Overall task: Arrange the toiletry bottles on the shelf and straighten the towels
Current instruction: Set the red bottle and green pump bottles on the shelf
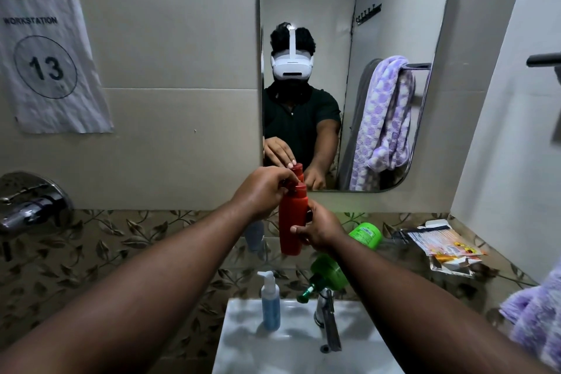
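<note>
Two hands hold one tall red plastic bottle (293,222) upright above the glass shelf (394,244): left hand (264,190) pinching its cap, right hand (318,232) wrapped round its body. Bottle arranging is underway; next, probably, standing it down by the shelf's back edge.

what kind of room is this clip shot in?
Almost certainly a bathroom: a white washbasin with a tap, a wall mirror above a glass shelf, and a purple towel at the right.
</note>
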Motion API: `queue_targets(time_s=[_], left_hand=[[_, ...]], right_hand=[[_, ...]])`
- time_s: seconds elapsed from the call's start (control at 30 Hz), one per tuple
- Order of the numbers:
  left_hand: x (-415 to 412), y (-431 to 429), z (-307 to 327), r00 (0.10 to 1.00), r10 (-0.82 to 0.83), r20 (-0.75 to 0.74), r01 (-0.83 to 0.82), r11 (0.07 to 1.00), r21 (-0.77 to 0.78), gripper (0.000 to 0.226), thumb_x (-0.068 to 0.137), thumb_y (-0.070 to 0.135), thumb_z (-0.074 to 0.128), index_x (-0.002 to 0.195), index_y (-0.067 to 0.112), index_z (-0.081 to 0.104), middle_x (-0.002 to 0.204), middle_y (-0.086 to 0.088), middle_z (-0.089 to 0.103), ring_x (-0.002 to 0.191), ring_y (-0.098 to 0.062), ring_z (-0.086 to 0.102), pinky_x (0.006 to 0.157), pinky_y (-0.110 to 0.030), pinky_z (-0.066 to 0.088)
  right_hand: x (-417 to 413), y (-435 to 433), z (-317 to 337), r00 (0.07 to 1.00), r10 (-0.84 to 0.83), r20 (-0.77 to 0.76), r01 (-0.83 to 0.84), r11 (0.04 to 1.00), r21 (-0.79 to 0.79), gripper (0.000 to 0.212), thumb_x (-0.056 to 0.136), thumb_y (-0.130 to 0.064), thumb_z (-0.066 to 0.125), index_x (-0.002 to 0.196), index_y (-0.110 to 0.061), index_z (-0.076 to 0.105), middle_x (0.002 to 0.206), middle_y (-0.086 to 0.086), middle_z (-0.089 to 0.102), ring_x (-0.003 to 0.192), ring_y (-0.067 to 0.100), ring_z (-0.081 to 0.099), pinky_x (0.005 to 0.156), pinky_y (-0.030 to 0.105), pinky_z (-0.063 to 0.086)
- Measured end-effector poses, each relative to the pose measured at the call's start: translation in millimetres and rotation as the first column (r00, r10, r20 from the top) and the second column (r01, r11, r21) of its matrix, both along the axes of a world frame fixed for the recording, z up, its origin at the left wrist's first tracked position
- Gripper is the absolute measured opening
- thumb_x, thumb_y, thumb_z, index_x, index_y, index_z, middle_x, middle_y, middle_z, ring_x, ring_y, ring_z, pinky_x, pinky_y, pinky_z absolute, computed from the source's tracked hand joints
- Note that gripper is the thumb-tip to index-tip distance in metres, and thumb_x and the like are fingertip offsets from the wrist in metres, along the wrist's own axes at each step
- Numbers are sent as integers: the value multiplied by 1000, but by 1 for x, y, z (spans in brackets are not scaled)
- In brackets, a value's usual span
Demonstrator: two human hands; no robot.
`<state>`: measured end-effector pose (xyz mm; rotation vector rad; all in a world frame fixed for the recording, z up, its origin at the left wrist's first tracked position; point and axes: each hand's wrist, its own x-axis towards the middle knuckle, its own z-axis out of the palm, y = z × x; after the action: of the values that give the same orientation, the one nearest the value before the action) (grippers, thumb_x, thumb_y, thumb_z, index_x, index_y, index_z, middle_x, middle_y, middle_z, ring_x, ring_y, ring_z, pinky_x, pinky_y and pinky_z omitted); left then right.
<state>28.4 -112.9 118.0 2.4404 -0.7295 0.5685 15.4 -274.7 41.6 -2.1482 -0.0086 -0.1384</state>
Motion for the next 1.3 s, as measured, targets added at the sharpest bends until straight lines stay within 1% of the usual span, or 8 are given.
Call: queue_targets(time_s=[0.73,0.83,0.9,0.93,1.03,1.13,1.23,1.3], left_hand=[[2,6,5,999,-44,-29,45,999,21,34,88,6,74,117,23,73,123,0,71,114,-16,66,96,-37,58],[4,9,4,998,-55,-18,55,998,30,37,86,8,77,120,22,71,122,0,70,112,-15,66,93,-35,59],[4,12,2,998,-57,42,55,997,49,41,84,14,80,123,23,69,122,2,66,111,-14,64,91,-29,56],[4,14,1,996,-60,71,56,997,60,44,83,17,81,125,24,68,123,3,64,112,-13,61,90,-28,54],[0,18,-1,988,-68,138,52,992,118,55,83,33,81,133,27,61,133,4,57,122,-16,53,95,-32,48],[-15,14,-6,904,-55,424,-50,971,233,48,88,49,67,128,22,62,129,-3,57,119,-25,52,94,-41,45],[-36,-5,-21,736,-211,644,1,950,311,36,91,49,59,102,16,69,104,-9,65,91,-29,56,76,-38,40],[-48,-23,-39,746,-373,551,96,880,466,33,92,49,57,96,18,67,92,-7,66,80,-29,60,67,-37,45]], right_hand=[[10,-8,11,987,92,-136,-88,996,32,62,85,6,71,139,-16,49,129,12,62,119,34,61,101,49,52],[9,-11,12,983,93,-156,-91,996,19,62,84,12,68,139,-10,49,124,11,61,111,28,61,88,37,59],[5,-16,16,976,95,-195,-85,995,56,51,88,15,61,133,-5,50,112,11,58,84,19,62,54,19,55],[2,-18,19,973,81,-214,-72,996,49,41,91,14,56,128,-3,51,107,13,58,71,17,61,45,18,50],[-3,-31,26,974,55,-218,-70,995,-64,41,89,19,57,125,1,51,122,23,64,64,17,56,46,25,45],[-9,-47,37,986,20,-165,-36,995,-96,30,91,15,57,120,5,56,133,32,59,63,15,50,41,17,43],[-12,-60,44,991,-9,-136,-15,985,-173,33,89,17,56,119,2,56,111,28,65,70,21,51,39,13,40],[-16,-69,43,992,-17,-122,-10,977,-214,38,86,22,52,118,1,55,102,26,65,73,25,53,48,19,45]])
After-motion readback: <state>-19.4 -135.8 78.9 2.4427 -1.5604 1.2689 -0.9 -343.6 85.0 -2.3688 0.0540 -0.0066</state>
